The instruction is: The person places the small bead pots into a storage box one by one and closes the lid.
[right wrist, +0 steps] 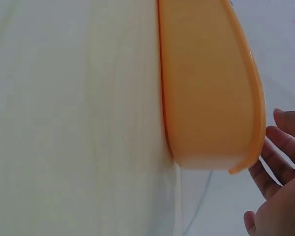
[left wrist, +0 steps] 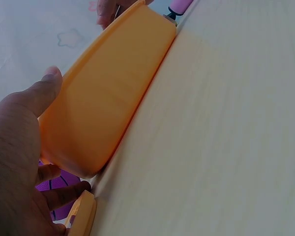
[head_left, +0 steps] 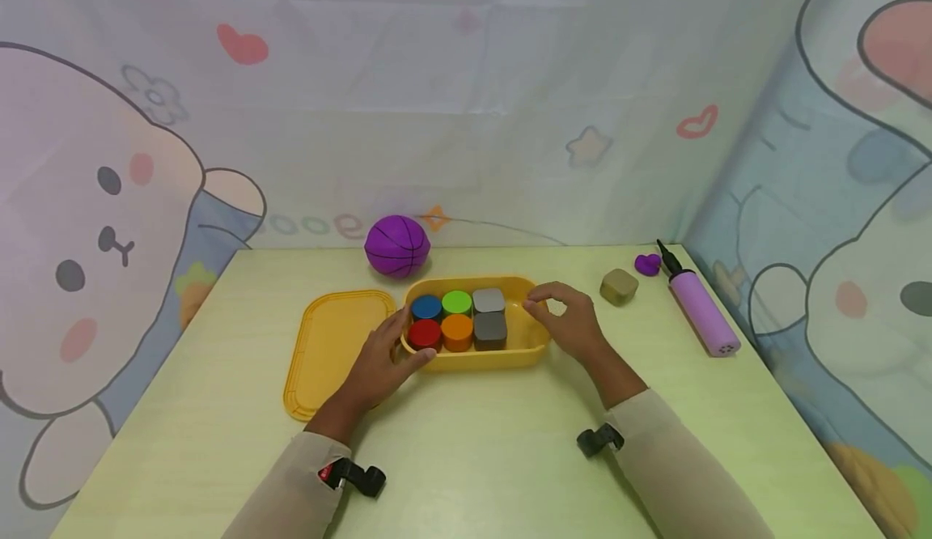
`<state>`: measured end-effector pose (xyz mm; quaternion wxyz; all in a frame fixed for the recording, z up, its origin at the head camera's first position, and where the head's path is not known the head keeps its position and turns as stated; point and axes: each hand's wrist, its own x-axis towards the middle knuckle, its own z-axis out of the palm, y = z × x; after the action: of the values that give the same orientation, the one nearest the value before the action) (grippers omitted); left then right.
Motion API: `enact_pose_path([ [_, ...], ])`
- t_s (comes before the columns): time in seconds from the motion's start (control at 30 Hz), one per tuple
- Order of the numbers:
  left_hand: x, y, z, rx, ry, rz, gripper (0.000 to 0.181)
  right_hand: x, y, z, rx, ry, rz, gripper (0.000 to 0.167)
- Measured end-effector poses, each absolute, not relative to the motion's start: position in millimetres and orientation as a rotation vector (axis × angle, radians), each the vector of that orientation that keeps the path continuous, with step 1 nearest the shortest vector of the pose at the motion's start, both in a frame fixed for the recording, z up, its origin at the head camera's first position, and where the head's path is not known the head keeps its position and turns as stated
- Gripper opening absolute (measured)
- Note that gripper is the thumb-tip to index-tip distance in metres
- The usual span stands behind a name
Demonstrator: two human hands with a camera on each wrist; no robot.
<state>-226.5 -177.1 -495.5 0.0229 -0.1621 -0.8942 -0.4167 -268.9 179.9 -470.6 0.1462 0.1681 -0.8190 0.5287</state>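
A yellow plastic box (head_left: 484, 361) sits on the table with its long side facing me. Inside, round blue (head_left: 426, 307), green (head_left: 457, 303), red (head_left: 425, 333) and orange (head_left: 457, 332) pieces fill the left part, beside a light grey block (head_left: 489, 300) and a dark grey block (head_left: 490, 331); the right part shows bare floor. My left hand (head_left: 380, 363) holds the box's left end, thumb at the front rim, fingers around the end. Over the right end, my right hand (head_left: 571, 322) is bent at the rim, fingers loosely spread, with nothing seen between them.
A yellow lid (head_left: 331, 341) lies left of the box, partly under my left hand. Behind stands a purple ball (head_left: 397, 246). Towards the right are an olive block (head_left: 619, 287), a small purple piece (head_left: 647, 265) and a purple hand pump (head_left: 702, 312). Printed cloth hangs behind the table.
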Motion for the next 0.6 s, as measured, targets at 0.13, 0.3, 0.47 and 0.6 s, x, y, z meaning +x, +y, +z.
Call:
enact_pose_path([
  [0.13,-226.4,-177.1,-495.6,-0.499,-2.778,-1.281,0.097,-271.3,195.9,-469.1,0.378,-2.286,1.535,0.015],
  [0.3,-226.3,-176.9,-496.2,-0.510,-2.774,-1.266,0.097,-274.4,217.1,-469.7,0.205,-2.231,1.548,0.021],
  [0.47,-225.6,-176.4,-495.5,-0.508,-2.772,-1.276,0.096,-283.5,236.7,-479.3,0.061,-2.147,1.544,0.020],
  [0.6,-225.8,-177.0,-495.6,-0.512,-2.763,-1.287,0.097,-289.8,246.4,-489.6,0.004,-2.028,1.548,0.018],
])
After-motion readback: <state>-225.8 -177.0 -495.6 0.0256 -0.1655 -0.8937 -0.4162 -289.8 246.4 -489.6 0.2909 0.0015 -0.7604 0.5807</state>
